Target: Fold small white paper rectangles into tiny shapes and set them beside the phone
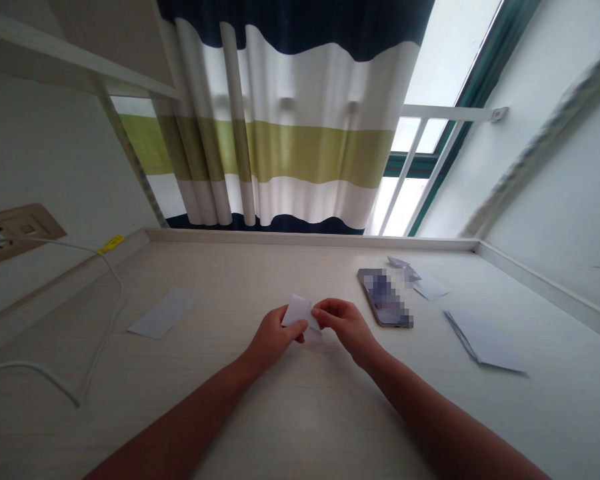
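Note:
A small folded piece of white paper [300, 313] is held just above the pale wooden desk [290, 413], near its middle. My left hand [273, 337] pinches its left side, fingers closed around the paper. My right hand [345, 323] pinches its right edge with thumb and fingertips pressed together. Both forearms reach in from the bottom of the view. The lower part of the paper is hidden behind my fingers.
A phone [385, 297] lies flat just right of my hands. Small paper pieces [423, 280] sit behind it, a stack of white sheets [483, 340] at the right, one sheet [165, 312] at the left. A white cable [95, 347] runs from a wall socket [10, 233]. A striped curtain [290, 147] hangs behind.

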`<state>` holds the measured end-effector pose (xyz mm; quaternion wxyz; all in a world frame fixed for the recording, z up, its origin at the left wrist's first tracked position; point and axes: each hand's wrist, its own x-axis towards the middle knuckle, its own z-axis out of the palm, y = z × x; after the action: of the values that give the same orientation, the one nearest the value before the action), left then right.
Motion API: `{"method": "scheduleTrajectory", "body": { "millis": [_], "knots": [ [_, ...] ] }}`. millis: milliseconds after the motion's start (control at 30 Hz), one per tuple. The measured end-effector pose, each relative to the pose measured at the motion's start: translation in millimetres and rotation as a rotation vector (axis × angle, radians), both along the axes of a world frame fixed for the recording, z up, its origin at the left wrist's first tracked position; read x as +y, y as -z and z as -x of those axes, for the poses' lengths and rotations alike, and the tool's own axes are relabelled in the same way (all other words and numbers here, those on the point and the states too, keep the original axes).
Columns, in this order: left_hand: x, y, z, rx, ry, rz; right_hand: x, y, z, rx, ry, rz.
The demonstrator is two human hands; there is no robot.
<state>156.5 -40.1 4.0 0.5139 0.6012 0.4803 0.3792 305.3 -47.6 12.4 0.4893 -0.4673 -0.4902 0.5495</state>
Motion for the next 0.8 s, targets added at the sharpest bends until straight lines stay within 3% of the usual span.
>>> {"method": "scheduleTrajectory", "body": {
  "millis": [267,533,800],
  "knots": [
    [-0.9,1.6,0.2,-0.028,0.035,-0.010,0.6,2.8,-0.4,-0.037,0.000,-0.057],
    [2.6,3.7,2.2,-0.044,-0.056,-0.039,-0.8,0.1,-1.1,-0.069,-0.040,0.001],
    [2.1,5.1,2.2,-0.026,-0.041,-0.089,1.3,0.8,-2.4,-0.055,-0.039,-0.041]
  ]
}}
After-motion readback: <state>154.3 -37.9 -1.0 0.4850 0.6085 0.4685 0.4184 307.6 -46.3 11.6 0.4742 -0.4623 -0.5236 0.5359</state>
